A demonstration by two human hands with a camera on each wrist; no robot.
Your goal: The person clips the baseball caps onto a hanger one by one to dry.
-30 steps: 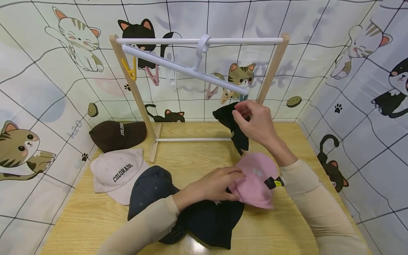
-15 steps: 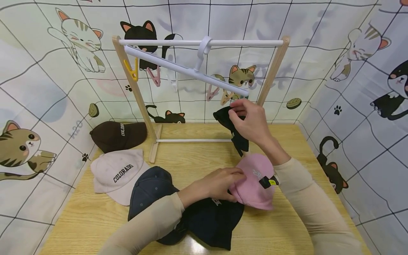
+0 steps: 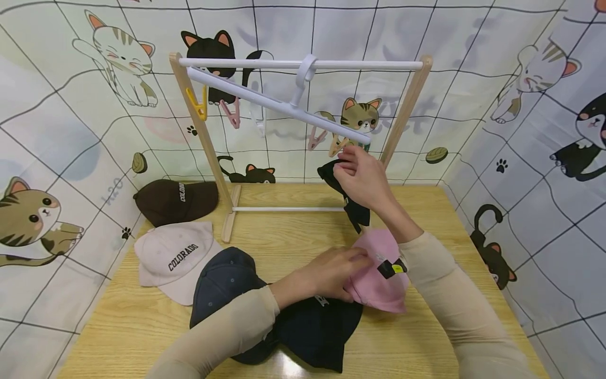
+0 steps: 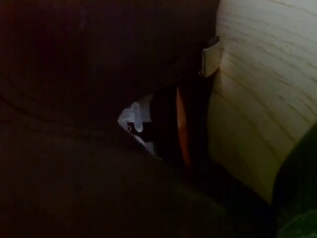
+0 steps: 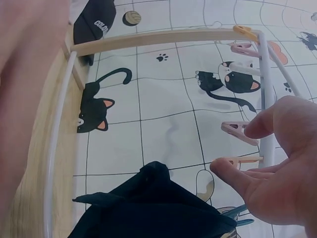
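Observation:
My right hand (image 3: pixel 364 176) is raised at the low right end of a white hanger (image 3: pixel 279 105), which tilts on the rack. In the right wrist view its thumb and fingers stand apart, with a fingertip at the peach clothespin (image 5: pixel 242 159) and the thumb close to a pink clothespin (image 5: pixel 237 131). Below hangs a black hat (image 5: pixel 153 208); a teal clothespin (image 5: pixel 238 213) shows at its edge. My left hand (image 3: pixel 329 271) rests on a pink hat (image 3: pixel 379 289) on the table, fingers lying over its side. The left wrist view is mostly dark.
A wooden rack (image 3: pixel 412 105) with a white top rod stands at the back. On the table lie a dark brown cap (image 3: pixel 165 202), a light pink cap (image 3: pixel 170 250), a navy cap (image 3: pixel 222 284) and another black hat (image 3: pixel 317 331). A yellow clothespin (image 3: pixel 199 105) hangs at the hanger's high end.
My right hand has shifted left, from the black hat's clip toward the peach clothespin. My left hand has slid slightly right over the pink hat, which stays put.

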